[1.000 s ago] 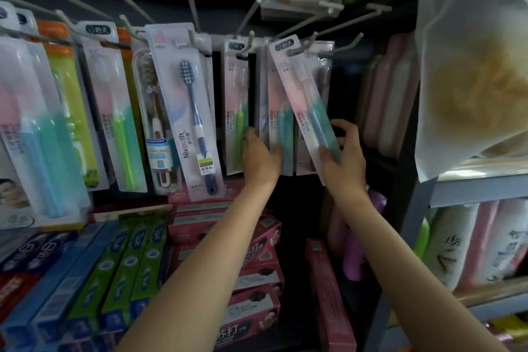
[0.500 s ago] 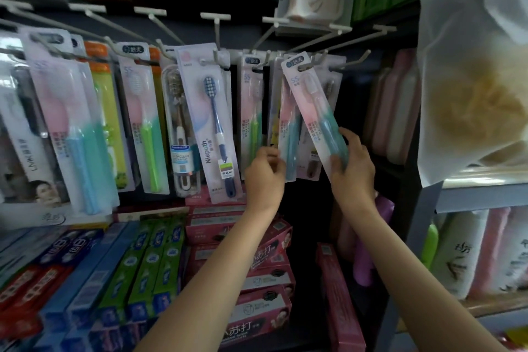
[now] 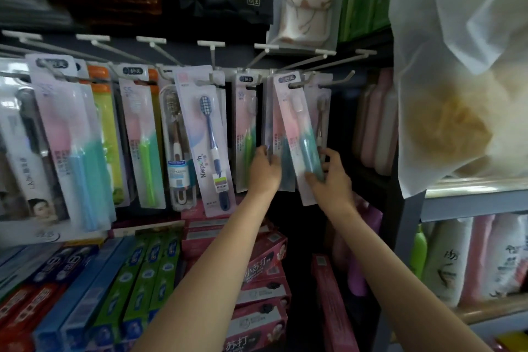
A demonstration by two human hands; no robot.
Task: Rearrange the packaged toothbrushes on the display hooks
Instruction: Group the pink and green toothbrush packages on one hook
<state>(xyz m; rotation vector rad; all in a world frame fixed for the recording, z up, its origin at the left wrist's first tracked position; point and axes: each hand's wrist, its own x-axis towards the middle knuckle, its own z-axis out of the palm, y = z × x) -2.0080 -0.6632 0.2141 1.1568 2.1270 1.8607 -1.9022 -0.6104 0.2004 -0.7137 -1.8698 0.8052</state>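
Observation:
A row of packaged toothbrushes hangs from white display hooks (image 3: 311, 81). My right hand (image 3: 328, 177) grips the bottom of a pink-and-teal toothbrush pack (image 3: 297, 128), which hangs tilted with its top on a hook. My left hand (image 3: 264, 168) pinches the lower edge of the teal packs (image 3: 275, 134) hanging just left of it. A green-handled pack (image 3: 247, 128) hangs beside my left hand. Further left hang a blue Niepoth toothbrush pack (image 3: 207, 137) and a brown-bristled one (image 3: 177, 140).
More green, yellow and blue toothbrush packs (image 3: 143, 134) fill the hooks at left. Toothpaste boxes (image 3: 148, 274) and pink boxes (image 3: 265, 266) lie on the shelf below. A frosted bag (image 3: 457, 66) hangs close at upper right above a grey shelf (image 3: 468, 203) of bottles.
The view has tilted upward, so the display sits lower in frame. My left hand has taken hold of the teal packs' edge. My right hand still holds the tilted pack.

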